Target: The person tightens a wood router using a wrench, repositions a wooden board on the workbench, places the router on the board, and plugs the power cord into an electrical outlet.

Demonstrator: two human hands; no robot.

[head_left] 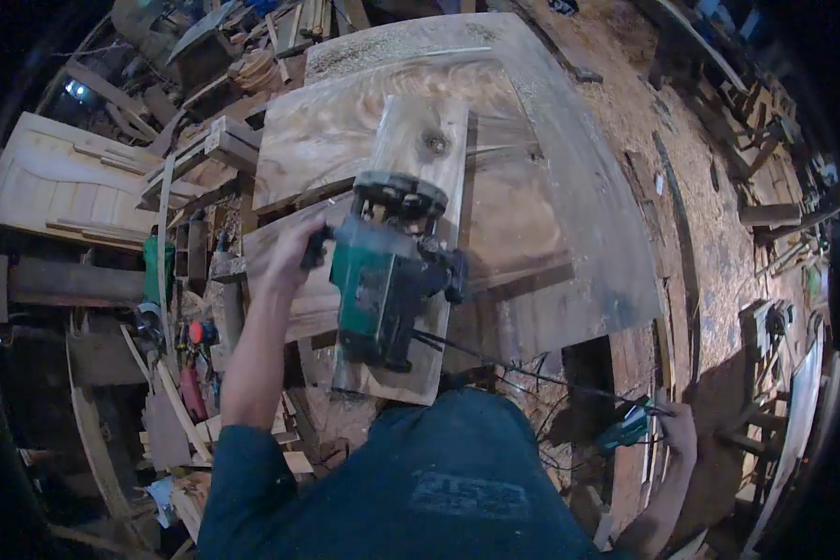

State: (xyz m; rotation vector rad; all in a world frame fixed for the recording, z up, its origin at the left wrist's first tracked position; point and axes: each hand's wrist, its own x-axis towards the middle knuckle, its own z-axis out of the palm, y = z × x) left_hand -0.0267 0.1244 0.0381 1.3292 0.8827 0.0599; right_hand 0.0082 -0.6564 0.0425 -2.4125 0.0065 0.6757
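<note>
My left hand [291, 254] is closed around a black side handle of a green plunge router [375, 280]. The router is tilted over on a narrow wooden board [418, 131], its round black base [399, 194] facing away from me. A black power cord [541, 376] runs from the router toward the lower right. At its far end my right hand [679, 431] is closed on the cord, out to my right side. Just left of that hand is a green object [625, 426], partly covered, whose kind I cannot make out.
Beneath the board lies a wide wooden panel [588, 224] with sawdust on it. A carved pale door panel [70, 182] rests at the left. Several tools, including a red one [192, 392], lie at lower left. Offcuts [252, 70] and wood shavings [644, 121] surround the workspace.
</note>
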